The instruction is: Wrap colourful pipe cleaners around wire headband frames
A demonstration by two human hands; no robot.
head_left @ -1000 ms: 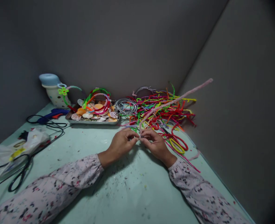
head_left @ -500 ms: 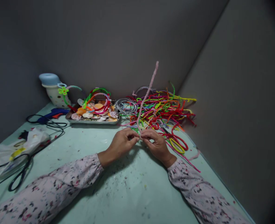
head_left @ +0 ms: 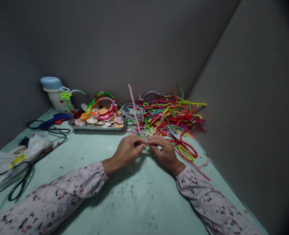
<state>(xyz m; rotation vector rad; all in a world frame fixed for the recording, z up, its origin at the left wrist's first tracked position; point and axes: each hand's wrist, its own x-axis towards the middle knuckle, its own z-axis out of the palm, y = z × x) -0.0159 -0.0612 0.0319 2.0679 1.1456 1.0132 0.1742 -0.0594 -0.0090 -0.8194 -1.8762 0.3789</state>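
A pale pink pipe cleaner [head_left: 134, 109] rises from between my hands, leaning to the left. My left hand [head_left: 130, 147] pinches its lower end, thumb and index finger pressed together. From the other side my right hand [head_left: 164, 151] grips it at the same spot, fingertips almost touching those of the left. Some green fuzzy stem shows just behind the fingertips; whether it is joined to the pink one I cannot tell. The pinched end is mostly hidden by my fingers.
A tangled heap of coloured pipe cleaners [head_left: 173, 112] lies behind my right hand. Left of it are a wire coil [head_left: 132, 112] and a metal tray [head_left: 97, 128] of seashells and headbands. A blue-lidded container [head_left: 57, 94], black cable [head_left: 33, 163] and plastic bag [head_left: 38, 143] are further left.
The free end of the pink pipe cleaner has swung from leaning right to leaning left. Both hands have stayed in almost the same place, still pinching.
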